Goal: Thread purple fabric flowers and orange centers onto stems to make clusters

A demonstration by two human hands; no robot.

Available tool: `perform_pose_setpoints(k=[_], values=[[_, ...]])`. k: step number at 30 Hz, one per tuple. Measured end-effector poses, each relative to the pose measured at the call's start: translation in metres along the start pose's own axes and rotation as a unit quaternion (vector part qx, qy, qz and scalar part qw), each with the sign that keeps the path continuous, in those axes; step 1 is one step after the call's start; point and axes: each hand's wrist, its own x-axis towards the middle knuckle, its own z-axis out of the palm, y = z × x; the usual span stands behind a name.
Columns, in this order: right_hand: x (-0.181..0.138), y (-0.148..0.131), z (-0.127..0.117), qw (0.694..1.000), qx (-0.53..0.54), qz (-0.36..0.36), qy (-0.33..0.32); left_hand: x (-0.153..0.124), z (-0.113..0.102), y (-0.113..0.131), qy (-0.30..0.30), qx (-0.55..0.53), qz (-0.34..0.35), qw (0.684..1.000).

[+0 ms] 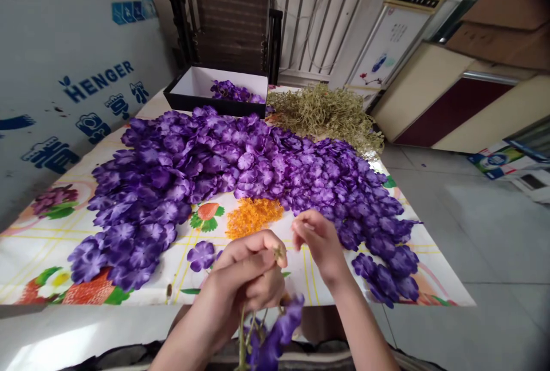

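Purple cloth flowers [240,170] lie in a big heap on the table with the fruit-print cloth [38,256]. The left hand [251,276] is closed tight around a bunch of thin green stems [242,334], down by the near table edge. Purple blooms [279,328] hang from the bunch. The right hand [318,239] is just beside it with its fingers pinched close. I cannot tell if they hold anything. A little pile of orange bits [253,216] sits just behind the hands. One loose purple flower [201,255] lies near the left hand. A heap of dry yellow-green twigs [326,110] and a black box with white inside [193,87] sit at the far end.
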Motion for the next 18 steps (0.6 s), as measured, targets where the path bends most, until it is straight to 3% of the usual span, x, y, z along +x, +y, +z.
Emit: perform_pose_setpoints(k=[2, 4, 7, 10, 14, 18], values=[[0.021, 0.008, -0.008, 0.986, -0.097, -0.050, 0.128, 0.004, -0.001, -0.001, 0.017, 0.028, -0.029, 0.999], [0.039, 0.016, -0.014, 0.961, -0.184, -0.088, 0.187, 0.009, -0.002, -0.005, 0.045, 0.106, -0.052, 0.992], [0.052, 0.024, -0.014, 0.928, -0.288, -0.123, 0.200, 0.016, -0.004, -0.012, 0.076, 0.248, -0.052, 0.964], [0.054, 0.028, -0.010, 0.902, -0.356, -0.141, 0.201, 0.021, -0.008, -0.018, 0.073, 0.349, -0.003, 0.934], [0.054, 0.028, -0.016, 0.878, -0.391, -0.162, 0.225, 0.025, -0.012, -0.025, 0.088, 0.413, 0.053, 0.905], [0.053, 0.023, -0.038, 0.875, -0.370, -0.185, 0.252, 0.033, -0.009, -0.033, 0.093, 0.442, 0.073, 0.889]])
